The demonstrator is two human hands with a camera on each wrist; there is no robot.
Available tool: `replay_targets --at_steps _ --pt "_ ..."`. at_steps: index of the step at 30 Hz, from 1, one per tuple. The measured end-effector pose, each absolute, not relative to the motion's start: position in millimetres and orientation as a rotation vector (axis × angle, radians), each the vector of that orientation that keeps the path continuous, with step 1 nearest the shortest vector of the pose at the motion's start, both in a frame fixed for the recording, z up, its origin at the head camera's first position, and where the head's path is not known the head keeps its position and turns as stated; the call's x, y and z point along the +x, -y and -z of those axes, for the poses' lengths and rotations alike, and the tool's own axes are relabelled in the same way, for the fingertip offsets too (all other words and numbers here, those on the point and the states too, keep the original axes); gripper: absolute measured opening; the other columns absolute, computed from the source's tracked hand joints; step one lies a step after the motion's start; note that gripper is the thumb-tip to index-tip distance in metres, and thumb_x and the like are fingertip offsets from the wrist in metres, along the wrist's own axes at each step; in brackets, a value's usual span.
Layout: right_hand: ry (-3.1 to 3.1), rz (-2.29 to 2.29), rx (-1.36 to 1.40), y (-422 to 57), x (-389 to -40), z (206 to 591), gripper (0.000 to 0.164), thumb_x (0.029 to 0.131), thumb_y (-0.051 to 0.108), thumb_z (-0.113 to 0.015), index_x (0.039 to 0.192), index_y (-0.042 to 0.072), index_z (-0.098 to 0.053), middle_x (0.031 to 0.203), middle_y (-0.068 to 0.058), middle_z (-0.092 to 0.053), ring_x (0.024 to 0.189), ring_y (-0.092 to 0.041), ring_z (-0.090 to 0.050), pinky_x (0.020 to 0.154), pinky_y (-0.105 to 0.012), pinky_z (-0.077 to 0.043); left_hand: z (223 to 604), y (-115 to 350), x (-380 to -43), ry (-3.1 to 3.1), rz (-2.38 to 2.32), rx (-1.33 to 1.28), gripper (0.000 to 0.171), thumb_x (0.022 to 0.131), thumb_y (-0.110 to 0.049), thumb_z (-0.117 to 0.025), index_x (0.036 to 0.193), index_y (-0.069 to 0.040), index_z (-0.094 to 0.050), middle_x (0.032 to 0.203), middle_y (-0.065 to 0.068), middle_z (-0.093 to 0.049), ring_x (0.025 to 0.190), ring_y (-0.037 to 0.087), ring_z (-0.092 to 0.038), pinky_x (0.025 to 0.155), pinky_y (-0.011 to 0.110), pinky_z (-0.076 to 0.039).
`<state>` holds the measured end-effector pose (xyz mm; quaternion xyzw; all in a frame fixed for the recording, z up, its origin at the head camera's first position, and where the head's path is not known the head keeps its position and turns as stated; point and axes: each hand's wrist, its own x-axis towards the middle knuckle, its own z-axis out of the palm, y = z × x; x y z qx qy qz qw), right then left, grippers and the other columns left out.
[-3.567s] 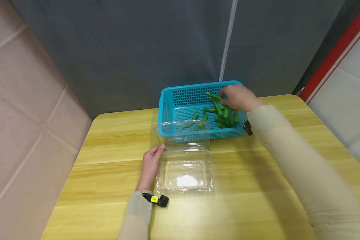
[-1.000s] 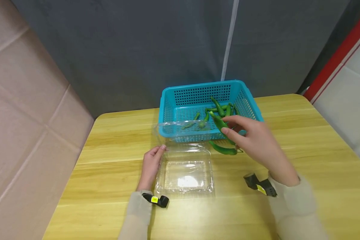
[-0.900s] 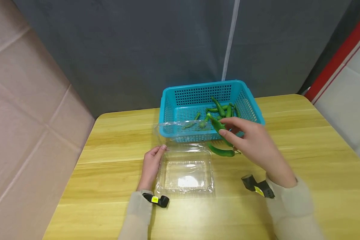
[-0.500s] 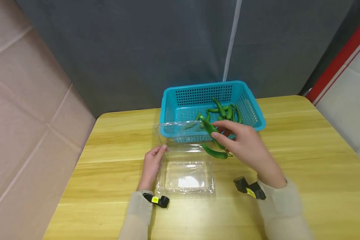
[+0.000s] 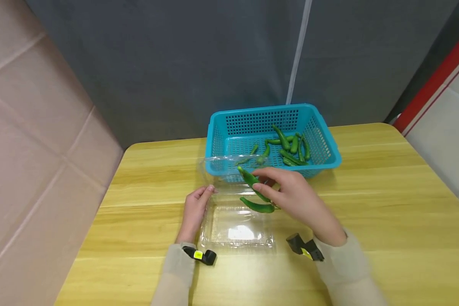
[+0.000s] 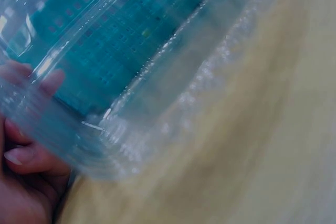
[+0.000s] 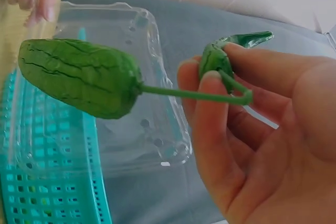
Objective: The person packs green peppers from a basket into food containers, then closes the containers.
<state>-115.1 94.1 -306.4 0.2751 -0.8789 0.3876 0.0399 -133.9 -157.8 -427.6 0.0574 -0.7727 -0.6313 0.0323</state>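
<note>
Two green peppers hang above the far right part of the open clear container's base (image 5: 239,221). The upper pepper (image 5: 248,177) lies slanted between the thumb and fingers of the right hand (image 5: 292,191), which pinches it. The lower pepper (image 5: 257,207) projects below it; in the right wrist view its long stem reaches to the same fingers. The left hand (image 5: 195,210) pinches the container's left edge near the hinge, with plastic between thumb and fingers in the left wrist view. The raised lid (image 5: 229,175) overlaps the near side of a blue perforated basket (image 5: 262,111); whether they touch cannot be told. Inside the basket, a group of peppers (image 5: 281,137) lies toward the right, and others lie farther left, partly seen through the lid. Basket and container stand on a wood-grained desk (image 5: 149,182), before a dark grey cloth (image 5: 176,68).
</note>
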Motion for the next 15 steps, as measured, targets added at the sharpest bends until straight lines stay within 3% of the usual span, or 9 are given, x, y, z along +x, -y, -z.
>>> replay_targets --at_steps 7,15 --pt "2.708 -1.145 0.935 -83 -113 311 0.030 0.086 0.025 -0.061 0.114 0.014 -0.060 0.095 0.008 -0.061 0.082 -0.004 -0.056 0.070 -0.026 -0.048 425 159 -134 2.404 1.927 0.178 0.037 0.090 -0.035 -0.052 0.096 -0.002 -0.066 0.047 -0.002 -0.033 0.033 0.005 -0.027 0.033 0.023 -0.024" --pt "2.796 -1.100 1.034 -70 -109 314 0.030 0.085 0.021 -0.062 0.115 0.017 -0.059 0.090 0.011 -0.061 0.078 -0.001 -0.054 0.065 -0.020 -0.047 427 159 -135 2.409 1.938 0.187 0.040 0.090 -0.037 -0.052 0.098 0.000 -0.065 0.045 -0.003 -0.032 0.033 0.005 -0.028 0.032 0.022 -0.025"
